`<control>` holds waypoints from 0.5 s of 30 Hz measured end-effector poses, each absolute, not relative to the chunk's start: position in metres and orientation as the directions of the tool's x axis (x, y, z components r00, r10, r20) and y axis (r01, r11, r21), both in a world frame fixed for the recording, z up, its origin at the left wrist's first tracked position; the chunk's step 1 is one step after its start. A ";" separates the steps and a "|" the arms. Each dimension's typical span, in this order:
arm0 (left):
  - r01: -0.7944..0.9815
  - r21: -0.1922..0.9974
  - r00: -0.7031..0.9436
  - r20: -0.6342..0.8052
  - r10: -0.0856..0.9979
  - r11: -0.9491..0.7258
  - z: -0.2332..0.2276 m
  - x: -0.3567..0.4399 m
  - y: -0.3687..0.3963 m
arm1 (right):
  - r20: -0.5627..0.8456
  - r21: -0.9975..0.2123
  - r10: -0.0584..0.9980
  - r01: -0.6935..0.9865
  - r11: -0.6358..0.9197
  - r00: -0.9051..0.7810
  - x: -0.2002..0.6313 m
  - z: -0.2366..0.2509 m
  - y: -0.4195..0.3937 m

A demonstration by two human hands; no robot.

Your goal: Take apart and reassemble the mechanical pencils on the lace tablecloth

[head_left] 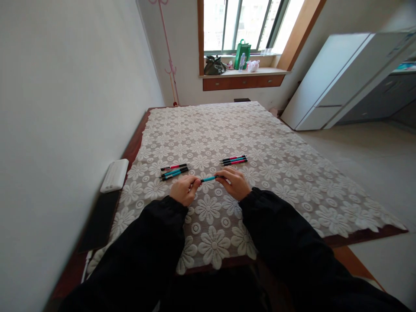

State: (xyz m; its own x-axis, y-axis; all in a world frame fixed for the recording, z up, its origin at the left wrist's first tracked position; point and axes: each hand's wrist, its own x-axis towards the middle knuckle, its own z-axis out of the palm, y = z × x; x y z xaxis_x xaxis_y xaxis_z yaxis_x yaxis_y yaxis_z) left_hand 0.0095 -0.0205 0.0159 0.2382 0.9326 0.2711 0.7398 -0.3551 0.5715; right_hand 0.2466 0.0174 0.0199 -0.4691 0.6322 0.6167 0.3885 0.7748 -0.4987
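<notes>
Both my hands hold one teal pen (209, 178) level above a table covered with a white floral lace cloth (292, 173). My left hand (184, 190) pinches its left end and my right hand (234, 183) grips its right end. To the left of my hands lies a small group of pens (174, 171), pink and teal with black ends. Another group of three pens (234, 160) lies just beyond my right hand. Black sleeves cover both my arms.
A white flat box (115, 175) rests at the table's left edge against the wall, with a dark slab (99, 219) in front of it. A windowsill with bags (227, 65) is at the far end. A white cabinet (334, 82) stands to the right.
</notes>
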 end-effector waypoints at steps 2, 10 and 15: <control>0.793 0.515 0.234 0.239 0.943 -0.327 0.014 0.009 -0.020 | 0.610 -0.469 0.627 0.417 0.778 -0.485 0.247 0.019 0.018; 0.794 0.504 0.282 0.191 0.940 -0.341 0.010 0.009 -0.018 | 0.572 -0.426 0.631 0.468 0.774 -0.524 0.250 0.023 0.018; 0.837 0.399 0.278 0.281 0.918 -0.376 0.010 0.009 -0.018 | 0.541 -0.449 0.648 0.467 0.762 -0.536 0.249 0.023 0.016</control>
State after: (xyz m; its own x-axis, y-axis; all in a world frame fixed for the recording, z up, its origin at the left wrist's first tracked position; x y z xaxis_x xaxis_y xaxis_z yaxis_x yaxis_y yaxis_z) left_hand 0.0088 -0.0179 0.0101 0.2782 0.9184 0.2812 0.8365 -0.3756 0.3989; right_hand 0.2490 0.0164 0.0225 -0.5362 0.6480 0.5409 0.4673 0.7616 -0.4491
